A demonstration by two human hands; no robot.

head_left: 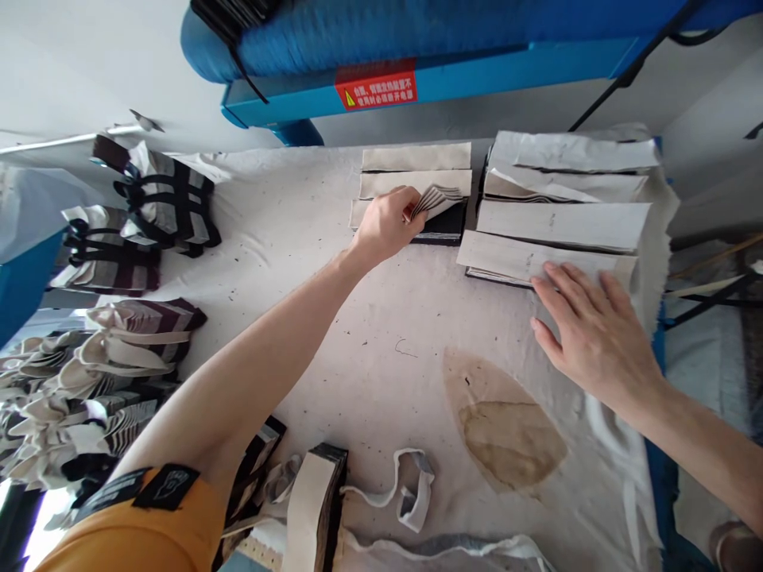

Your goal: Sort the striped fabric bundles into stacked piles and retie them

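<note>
My left hand [390, 222] pinches the raised edge of several thin cream fabric strips [441, 197], folding them up off a black layer [441, 222] at the back middle of the table. Beside that stack, two more pale strip stacks [417, 157] lie further back. With fingers spread, my right hand [590, 334] rests at the right end of a long white strip [506, 250], the nearest in a row of layered strip stacks. Behind it lies another white strip stack [563, 221]. The tips of my left thumb and fingers are partly hidden by the fabric.
The table has a white cloth cover [369, 342] with a brown stain [506, 429]. Tied fabric bundles [167, 199] are piled at the left. A strip stack [313, 508] and a loose white band [414, 496] lie at the front. A blue machine beam [477, 79] spans the back.
</note>
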